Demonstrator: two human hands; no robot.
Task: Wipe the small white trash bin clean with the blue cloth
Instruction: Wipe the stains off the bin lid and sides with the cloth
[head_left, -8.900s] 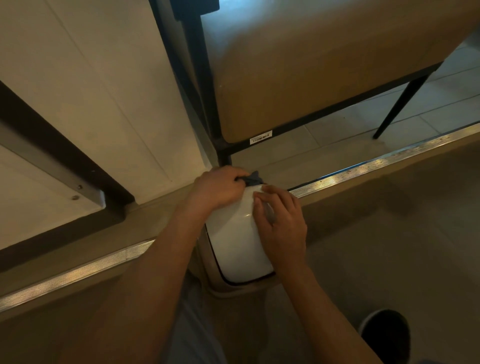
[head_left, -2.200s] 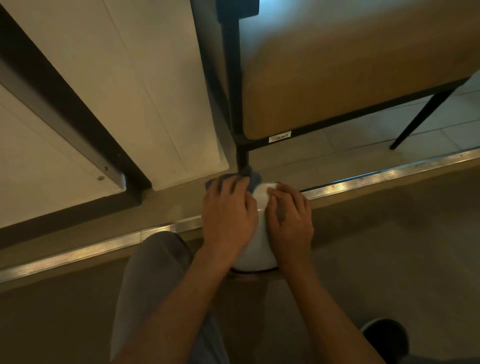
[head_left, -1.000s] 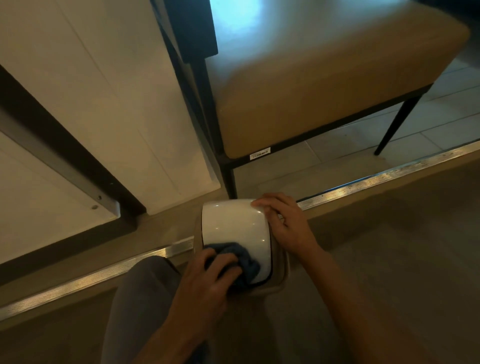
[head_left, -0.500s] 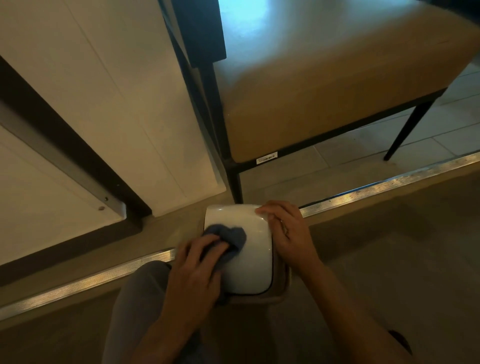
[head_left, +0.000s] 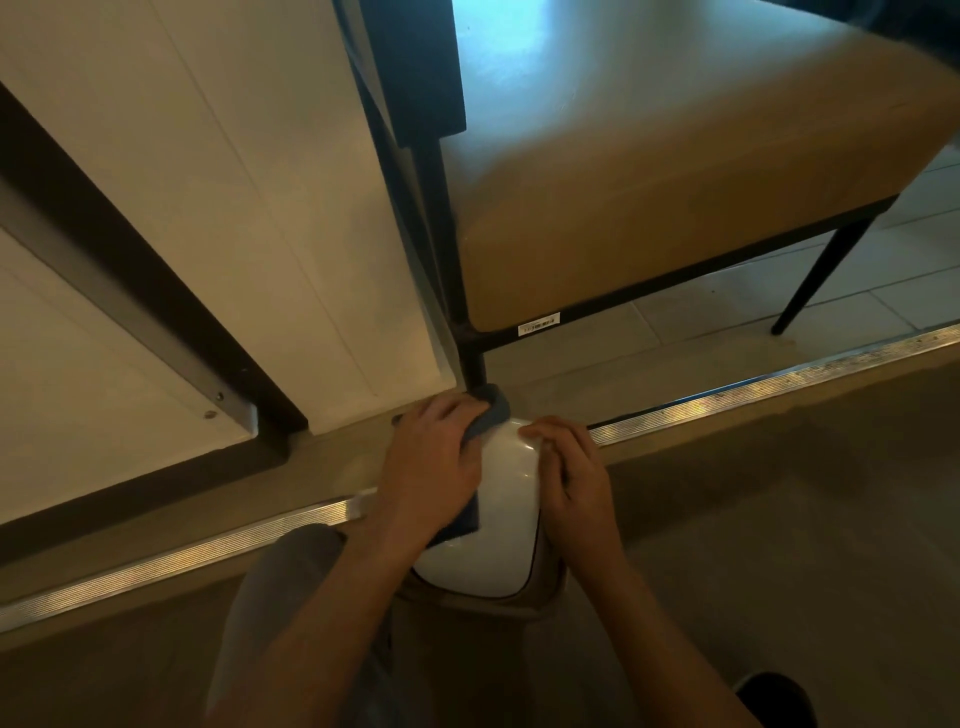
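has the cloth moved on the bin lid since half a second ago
Yes. The blue cloth, under the left hand, has slid from the lid's near-left part up to its far edge, toward the black chair leg.

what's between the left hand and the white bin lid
In the head view, the blue cloth lies between the left hand and the trash bin lid: it shows past the fingertips and beneath the palm. The right hand touches the lid directly.
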